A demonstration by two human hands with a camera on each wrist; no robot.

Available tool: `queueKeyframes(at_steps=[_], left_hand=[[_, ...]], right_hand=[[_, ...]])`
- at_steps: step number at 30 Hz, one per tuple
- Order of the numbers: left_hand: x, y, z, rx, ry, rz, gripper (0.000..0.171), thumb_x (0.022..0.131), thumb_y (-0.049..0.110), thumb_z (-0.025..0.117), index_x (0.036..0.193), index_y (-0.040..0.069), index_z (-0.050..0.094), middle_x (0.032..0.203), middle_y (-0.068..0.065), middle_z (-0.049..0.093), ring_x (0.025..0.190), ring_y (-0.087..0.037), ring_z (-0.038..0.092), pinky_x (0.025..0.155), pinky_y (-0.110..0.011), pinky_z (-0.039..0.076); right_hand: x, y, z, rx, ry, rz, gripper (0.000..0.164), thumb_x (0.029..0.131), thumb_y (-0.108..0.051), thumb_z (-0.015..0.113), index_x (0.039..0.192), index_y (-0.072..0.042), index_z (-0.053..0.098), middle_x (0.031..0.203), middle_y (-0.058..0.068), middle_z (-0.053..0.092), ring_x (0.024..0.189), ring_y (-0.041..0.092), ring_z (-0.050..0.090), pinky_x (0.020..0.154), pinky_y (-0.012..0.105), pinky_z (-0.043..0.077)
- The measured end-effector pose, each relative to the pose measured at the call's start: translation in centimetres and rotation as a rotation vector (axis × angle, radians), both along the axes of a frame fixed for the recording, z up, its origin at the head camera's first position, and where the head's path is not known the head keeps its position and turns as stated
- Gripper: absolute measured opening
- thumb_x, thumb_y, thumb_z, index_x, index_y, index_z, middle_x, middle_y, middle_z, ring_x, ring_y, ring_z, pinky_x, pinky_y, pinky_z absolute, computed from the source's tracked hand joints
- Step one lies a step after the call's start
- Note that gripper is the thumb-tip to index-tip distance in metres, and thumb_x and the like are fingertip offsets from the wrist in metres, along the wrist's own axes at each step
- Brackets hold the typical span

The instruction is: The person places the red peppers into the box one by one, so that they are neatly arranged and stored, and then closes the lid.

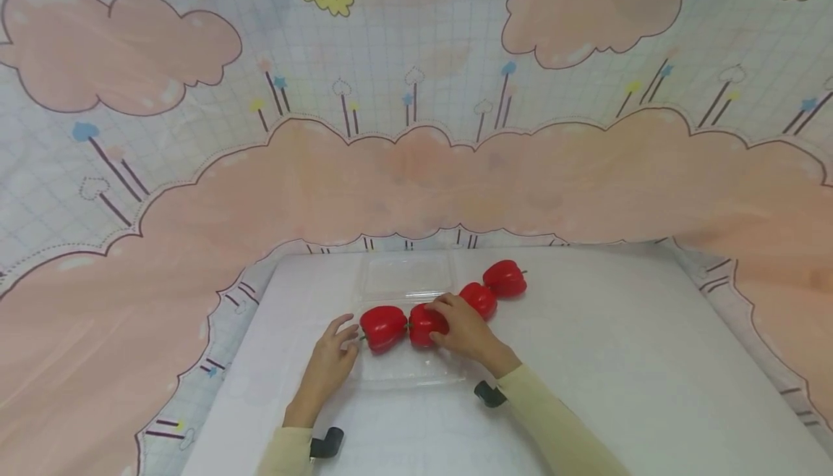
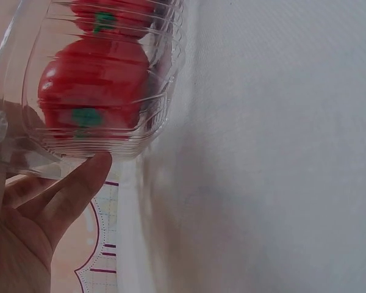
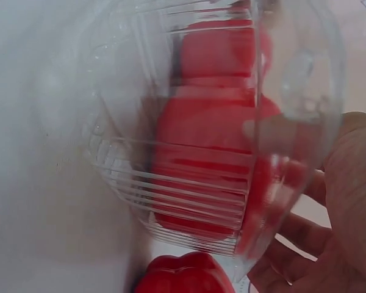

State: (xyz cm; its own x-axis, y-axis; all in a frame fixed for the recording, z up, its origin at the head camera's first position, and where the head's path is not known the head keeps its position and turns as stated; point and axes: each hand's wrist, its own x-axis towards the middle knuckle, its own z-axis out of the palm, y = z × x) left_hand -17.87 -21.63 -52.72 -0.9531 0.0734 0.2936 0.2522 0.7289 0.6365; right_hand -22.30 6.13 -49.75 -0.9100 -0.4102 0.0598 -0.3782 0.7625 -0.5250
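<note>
Two red bell peppers lie in a clear plastic clamshell box (image 1: 416, 376) whose lid (image 1: 406, 273) is folded back. My right hand (image 1: 465, 328) grips the right-hand pepper (image 1: 424, 325), thumb on the near side and fingers across its far side. In the right wrist view that pepper (image 3: 201, 131) shows through the box wall. My left hand (image 1: 332, 364) is beside the box's left end, near the left-hand pepper (image 1: 382, 328), its fingers loosely spread. In the left wrist view a fingertip of the left hand (image 2: 49, 210) appears against the box's end wall.
Two more red bell peppers, a nearer one (image 1: 480, 301) and a farther one (image 1: 505, 278), lie on the white tabletop (image 1: 618, 346) right of the box. A patterned cloth (image 1: 455, 179) hangs behind the table. Dark wrist-camera mounts (image 1: 489, 394) sit under both wrists.
</note>
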Motion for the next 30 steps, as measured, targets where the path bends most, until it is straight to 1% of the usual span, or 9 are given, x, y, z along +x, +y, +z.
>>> queueKeyframes(at_steps=[4, 8, 17, 23, 30], left_hand=[[0.11, -0.04, -0.05, 0.002, 0.002, -0.002, 0.036, 0.087, -0.001, 0.06, 0.122, -0.003, 0.065, 0.132, -0.016, 0.059, 0.107, -0.029, 0.069, 0.083, -0.04, 0.061], [0.1, -0.12, -0.04, -0.012, 0.005, 0.002, 0.035, 0.087, 0.0, 0.059, 0.122, -0.002, 0.065, 0.134, -0.014, 0.057, 0.107, -0.028, 0.069, 0.083, -0.039, 0.062], [0.25, -0.19, 0.04, -0.011, -0.008, -0.002, 0.036, 0.088, 0.001, 0.058, 0.123, -0.002, 0.065, 0.136, -0.013, 0.056, 0.108, -0.028, 0.069, 0.084, -0.038, 0.061], [0.17, -0.08, 0.01, -0.012, -0.004, 0.006, 0.035, 0.087, 0.001, 0.059, 0.122, -0.002, 0.065, 0.135, -0.014, 0.057, 0.108, -0.029, 0.069, 0.084, -0.039, 0.061], [0.21, 0.01, -0.07, -0.026, 0.007, 0.012, 0.035, 0.087, -0.001, 0.059, 0.121, -0.003, 0.065, 0.134, -0.015, 0.058, 0.107, -0.029, 0.069, 0.085, -0.04, 0.061]], right_hand=[[0.02, -0.08, -0.11, 0.025, 0.013, 0.001, 0.06, 0.077, -0.026, 0.083, 0.132, -0.021, 0.059, 0.131, 0.003, 0.058, 0.122, 0.022, 0.055, 0.093, 0.039, 0.059], [-0.06, -0.19, -0.06, 0.022, 0.017, 0.001, 0.059, 0.077, -0.025, 0.083, 0.131, -0.021, 0.059, 0.13, 0.003, 0.058, 0.121, 0.022, 0.055, 0.093, 0.039, 0.059], [0.07, -0.33, -0.16, 0.017, 0.023, -0.008, 0.058, 0.077, -0.026, 0.083, 0.13, -0.021, 0.06, 0.129, 0.004, 0.058, 0.12, 0.022, 0.055, 0.093, 0.04, 0.059], [0.19, -0.3, -0.12, 0.0, 0.025, -0.02, 0.059, 0.076, -0.025, 0.083, 0.13, -0.021, 0.06, 0.129, 0.003, 0.058, 0.121, 0.022, 0.055, 0.094, 0.04, 0.059], [0.19, -0.3, -0.28, 0.008, 0.038, -0.017, 0.057, 0.077, -0.025, 0.082, 0.129, -0.02, 0.06, 0.129, 0.004, 0.059, 0.12, 0.023, 0.056, 0.095, 0.041, 0.058]])
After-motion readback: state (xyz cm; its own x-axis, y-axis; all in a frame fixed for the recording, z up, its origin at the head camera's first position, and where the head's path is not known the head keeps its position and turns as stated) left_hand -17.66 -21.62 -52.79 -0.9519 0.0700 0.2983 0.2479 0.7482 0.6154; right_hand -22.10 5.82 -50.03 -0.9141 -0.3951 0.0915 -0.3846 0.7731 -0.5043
